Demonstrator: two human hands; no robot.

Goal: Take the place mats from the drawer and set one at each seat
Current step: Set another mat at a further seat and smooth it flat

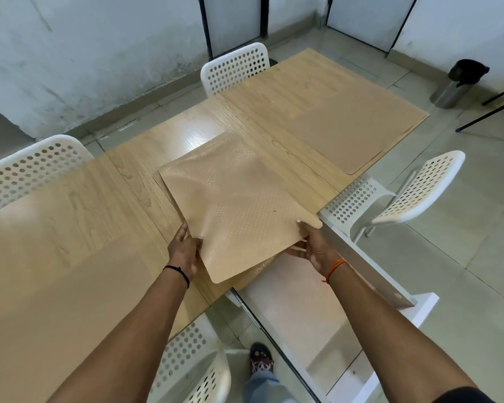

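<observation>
Pale wood counter (85,216) spread before me; both hands, left (185,247) and right (314,245), had fingers pinched on the mat's (230,205) near corners, lifted over the counter edge. Being floppy, it might have buckled or slid crooked when laid.

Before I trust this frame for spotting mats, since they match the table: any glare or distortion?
Head view: glare patch on the table beyond the held mat; sheen shows that mat's dotted texture; wide-angle bending curves the table edges; corners look soft.
</observation>
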